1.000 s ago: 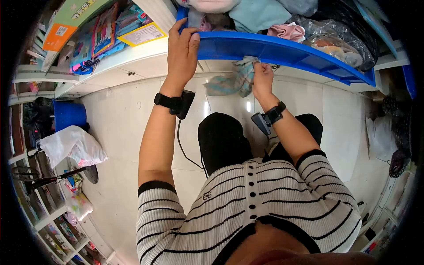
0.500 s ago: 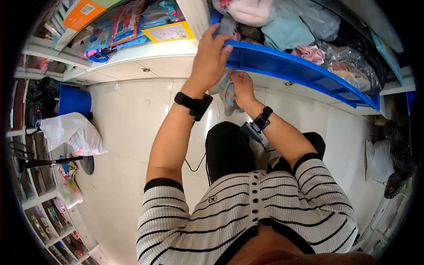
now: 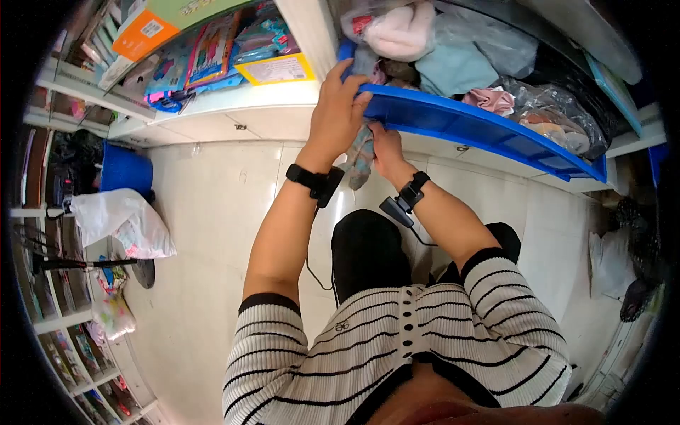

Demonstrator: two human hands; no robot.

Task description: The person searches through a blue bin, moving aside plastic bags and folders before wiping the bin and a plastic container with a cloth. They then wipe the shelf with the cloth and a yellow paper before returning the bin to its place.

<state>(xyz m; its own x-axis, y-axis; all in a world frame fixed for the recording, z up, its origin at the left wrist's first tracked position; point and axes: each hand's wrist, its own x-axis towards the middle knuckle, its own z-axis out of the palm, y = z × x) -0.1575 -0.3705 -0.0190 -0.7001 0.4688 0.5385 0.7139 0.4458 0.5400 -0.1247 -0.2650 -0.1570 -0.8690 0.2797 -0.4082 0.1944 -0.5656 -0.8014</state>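
Observation:
At the near left corner of a blue tray (image 3: 425, 110) on the shelf, my left hand (image 3: 338, 106) is wrapped over the rim. Just below that rim, my right hand (image 3: 386, 147) holds a greyish, patterned piece of cloth (image 3: 361, 161), which hangs down between my hands. The tray holds a pale pink fluffy item (image 3: 400, 32), a light blue cloth (image 3: 457, 67), a dusty pink cloth (image 3: 490, 100) and clear plastic bags.
Packaged goods with a yellow-edged card (image 3: 276, 69) lie left of the white post. A blue bin (image 3: 126, 168), a white plastic bag (image 3: 124, 219) and a fan-like stand are at left. White cabinet doors run below the shelf.
The view has shifted, so the shelf and tray appear lower. The cloth in my right hand has swung slightly left. My left hand stays on the tray's rim.

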